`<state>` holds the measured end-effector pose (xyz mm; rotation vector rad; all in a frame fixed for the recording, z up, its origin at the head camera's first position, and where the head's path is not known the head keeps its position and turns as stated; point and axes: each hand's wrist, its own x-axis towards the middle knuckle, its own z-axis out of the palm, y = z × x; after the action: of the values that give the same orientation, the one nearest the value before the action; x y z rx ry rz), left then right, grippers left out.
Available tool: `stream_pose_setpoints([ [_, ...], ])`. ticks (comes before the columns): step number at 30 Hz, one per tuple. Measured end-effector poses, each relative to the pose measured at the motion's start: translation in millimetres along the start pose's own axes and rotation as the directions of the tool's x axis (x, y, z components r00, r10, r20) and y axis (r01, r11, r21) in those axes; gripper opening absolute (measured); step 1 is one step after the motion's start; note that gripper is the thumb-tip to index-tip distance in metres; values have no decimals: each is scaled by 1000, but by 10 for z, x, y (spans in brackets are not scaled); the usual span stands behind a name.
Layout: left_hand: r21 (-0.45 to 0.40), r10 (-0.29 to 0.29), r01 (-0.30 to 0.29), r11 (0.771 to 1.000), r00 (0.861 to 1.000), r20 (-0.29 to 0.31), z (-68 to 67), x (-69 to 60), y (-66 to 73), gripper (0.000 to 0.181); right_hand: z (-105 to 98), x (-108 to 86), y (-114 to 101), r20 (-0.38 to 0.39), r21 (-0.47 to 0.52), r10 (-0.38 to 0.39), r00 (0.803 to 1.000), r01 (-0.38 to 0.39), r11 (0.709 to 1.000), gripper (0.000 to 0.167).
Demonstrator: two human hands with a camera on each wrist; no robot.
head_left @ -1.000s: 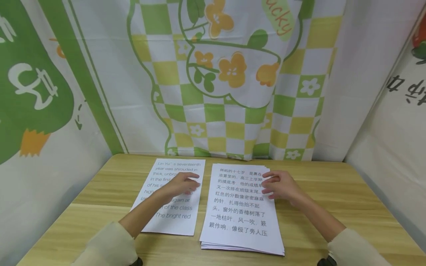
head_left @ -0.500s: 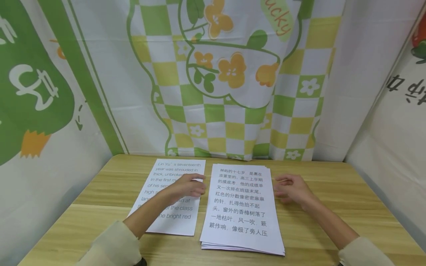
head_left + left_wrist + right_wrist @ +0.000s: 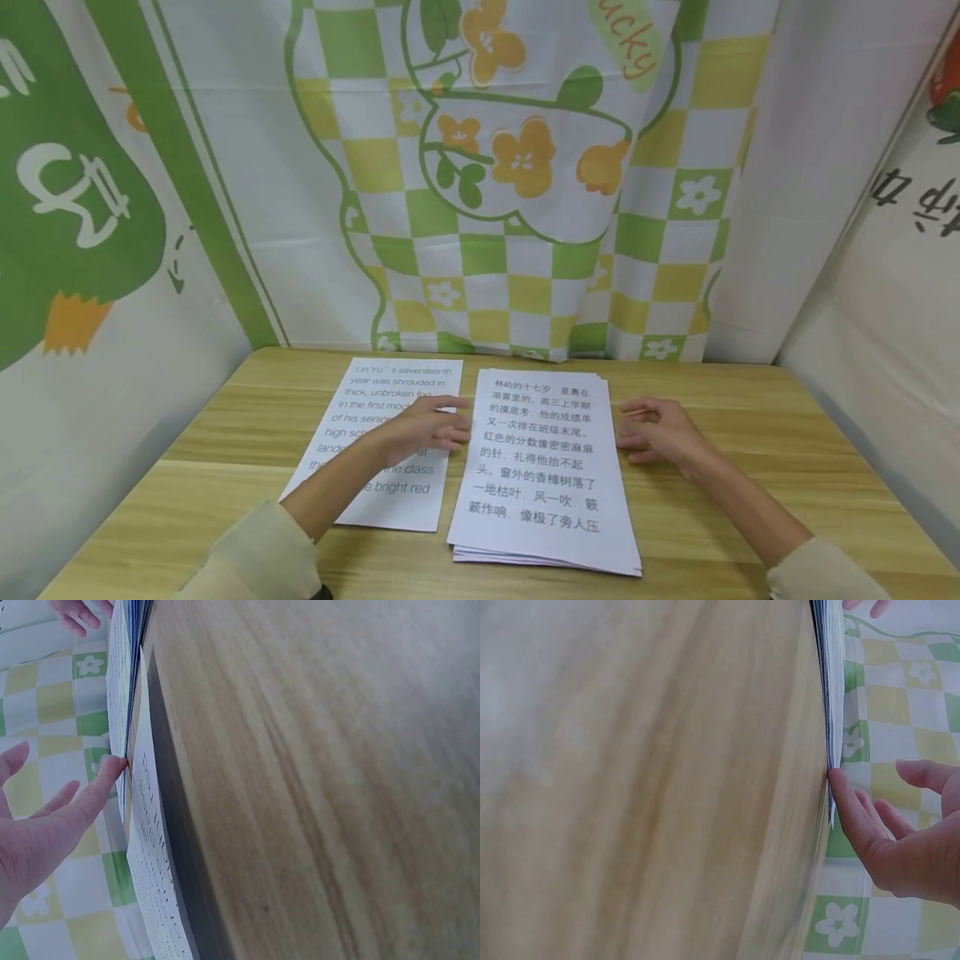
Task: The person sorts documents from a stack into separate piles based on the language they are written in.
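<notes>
A stack of white paper sheets (image 3: 536,467), its top sheet printed with Chinese text, lies on the wooden table in front of me. My left hand (image 3: 422,429) reaches over a sheet with English text (image 3: 397,507), and its fingertips are at the stack's left edge. In the left wrist view, one finger (image 3: 112,766) of that hand touches the stack's side. My right hand (image 3: 663,433) is at the right edge. Seen from the right wrist, a fingertip (image 3: 835,777) meets the stack's side. Neither hand grips anything. Lower sheets stick out a little at the stack's near edge.
The wooden table (image 3: 750,408) extends to both sides of the papers. Behind it hangs a green and yellow checkered cloth (image 3: 517,267). Printed white cloth (image 3: 885,333) encloses the right side, and a similar one the left.
My right hand has moved right, from over the stack to its right edge. The left hand has shifted right to the left edge. The top sheet has slid very slightly left.
</notes>
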<state>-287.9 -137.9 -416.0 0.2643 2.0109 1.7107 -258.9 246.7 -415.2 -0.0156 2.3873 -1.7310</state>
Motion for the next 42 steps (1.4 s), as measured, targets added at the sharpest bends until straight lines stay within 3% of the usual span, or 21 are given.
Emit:
stream_pose_setpoints([
  [10, -12, -2, 2, 1000, 1000, -5, 39, -27, 44, 62, -2, -18, 1, 9, 18, -4, 1000, 4, 1000, 46],
  [24, -29, -15, 13, 999, 999, -48, 30, -2, 43, 56, -8, -40, -4, 28, 43, -16, 999, 15, 999, 46],
  [42, -33, -6, 6, 999, 1000, -11, 41, -7, 44, 61, 39, -91, -12, 48, 84, -30, 998, 26, 996, 47],
])
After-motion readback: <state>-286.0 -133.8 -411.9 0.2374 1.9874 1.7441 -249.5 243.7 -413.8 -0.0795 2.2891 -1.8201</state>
